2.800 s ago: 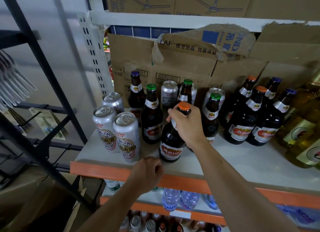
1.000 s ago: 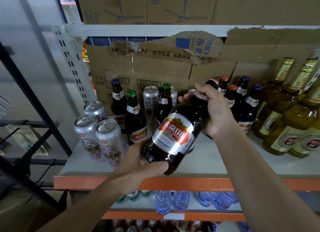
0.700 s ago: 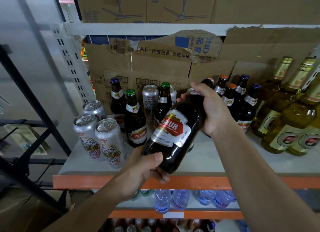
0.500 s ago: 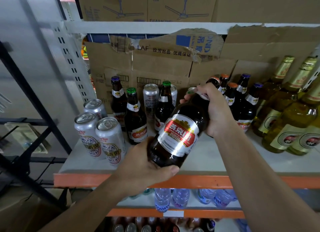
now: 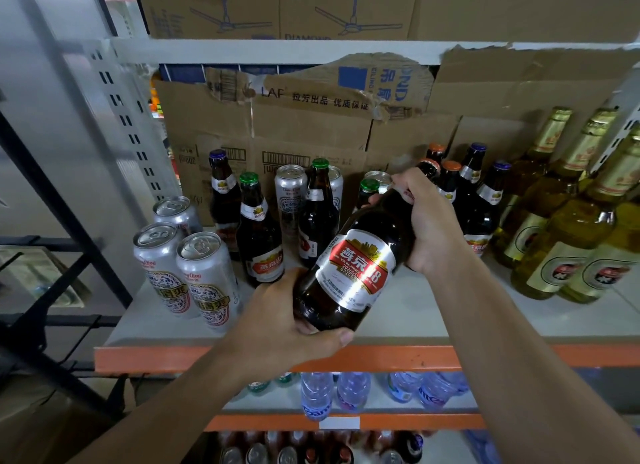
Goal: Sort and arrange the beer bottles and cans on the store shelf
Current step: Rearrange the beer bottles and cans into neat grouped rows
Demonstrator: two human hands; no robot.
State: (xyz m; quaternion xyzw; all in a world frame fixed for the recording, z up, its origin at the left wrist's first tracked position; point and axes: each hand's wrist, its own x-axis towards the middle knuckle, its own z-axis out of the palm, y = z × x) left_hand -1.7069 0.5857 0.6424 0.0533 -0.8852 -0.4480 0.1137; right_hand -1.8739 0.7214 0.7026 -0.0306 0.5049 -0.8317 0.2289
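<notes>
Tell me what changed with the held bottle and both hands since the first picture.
The dark bottle left the shelf: it stood upright there, now it is lifted and tilted, base toward the person. The right hand kept its grip on the neck; the left hand, earlier a fist at the shelf edge, now cups the base. The silver cans and the green-capped bottles stayed put.

held bottle (image 5: 356, 273): dark brown glass, red-and-silver label, tilted with neck up and to the right, above the shelf (image 5: 415, 311) front; left hand (image 5: 291, 325) cups the base, right hand (image 5: 429, 228) grips the neck
front cans (image 5: 204, 276): three, silver, upright, left end
dark bottles (image 5: 259, 242): upright behind, with green, blue and orange caps
back cans (image 5: 291, 200): silver, standing among them
gold bottles (image 5: 568, 242): standing, far right
</notes>
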